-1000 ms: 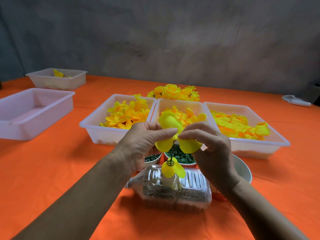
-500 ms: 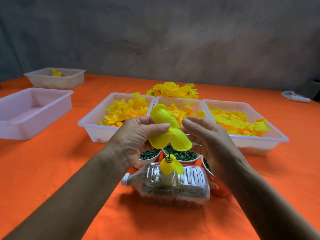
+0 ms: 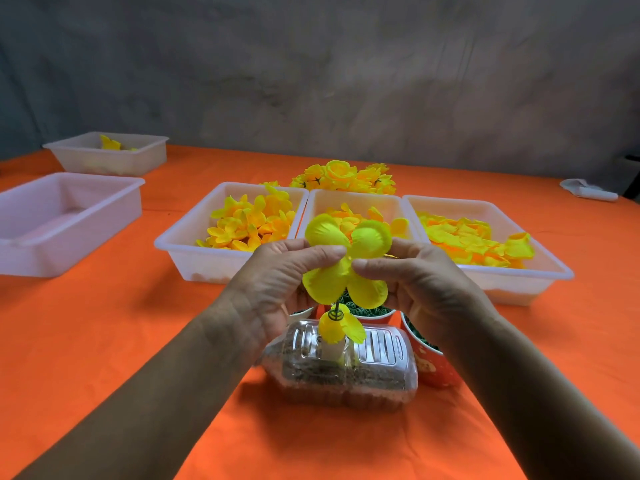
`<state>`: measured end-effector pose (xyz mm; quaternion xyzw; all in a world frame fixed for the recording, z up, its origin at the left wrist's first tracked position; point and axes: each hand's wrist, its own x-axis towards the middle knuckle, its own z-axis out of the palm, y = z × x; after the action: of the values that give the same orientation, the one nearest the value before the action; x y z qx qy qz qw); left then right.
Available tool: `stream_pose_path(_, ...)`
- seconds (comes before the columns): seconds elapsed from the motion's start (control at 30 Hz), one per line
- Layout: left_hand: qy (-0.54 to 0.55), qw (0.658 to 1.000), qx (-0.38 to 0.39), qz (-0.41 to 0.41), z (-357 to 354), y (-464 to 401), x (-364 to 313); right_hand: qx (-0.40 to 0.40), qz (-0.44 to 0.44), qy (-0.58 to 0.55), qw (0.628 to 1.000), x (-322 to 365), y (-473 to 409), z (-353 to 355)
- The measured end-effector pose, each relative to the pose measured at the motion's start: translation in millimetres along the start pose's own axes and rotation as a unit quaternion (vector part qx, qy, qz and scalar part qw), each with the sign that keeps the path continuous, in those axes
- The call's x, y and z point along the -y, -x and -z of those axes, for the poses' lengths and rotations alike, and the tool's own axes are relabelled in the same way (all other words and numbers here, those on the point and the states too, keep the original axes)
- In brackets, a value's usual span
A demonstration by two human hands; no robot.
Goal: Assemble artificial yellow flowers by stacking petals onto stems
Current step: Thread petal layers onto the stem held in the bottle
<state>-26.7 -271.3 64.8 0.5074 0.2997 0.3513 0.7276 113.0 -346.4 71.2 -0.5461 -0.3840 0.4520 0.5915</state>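
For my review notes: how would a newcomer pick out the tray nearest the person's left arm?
Start from the orange table and the row of three white trays of yellow petals at its middle. Look left of that row, to the near left edge, for the pale tray. Unlike every other tray, including the far-left one, it shows no petals inside.

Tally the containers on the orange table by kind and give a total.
White plastic trays: 5
Red paper cups of green pieces: 2 in clear view; a third may hide behind the left hand
Clear plastic bottle lying on its side: 1
Total: 8
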Motion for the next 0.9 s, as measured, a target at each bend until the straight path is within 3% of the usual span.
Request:
stream_pose_path(0.27, -0.008, 0.999, -0.024, 0.025, 4, -1, 0, 0.021, -0.025, 0.007, 0.999, 6, -4, -5)
stream_pose_path(0.63, -0.024, 0.996, -0.019, 0.081, 6, 0, 10, -0.022, -0.05, 0.016, 0.998, -2, -10, -8)
stream_pose_path(0.9, -0.02, 0.994, -0.032, 0.105, 7, -9, 12, -0.009, -0.087, -0.008, 0.996, -3, -17, -8)
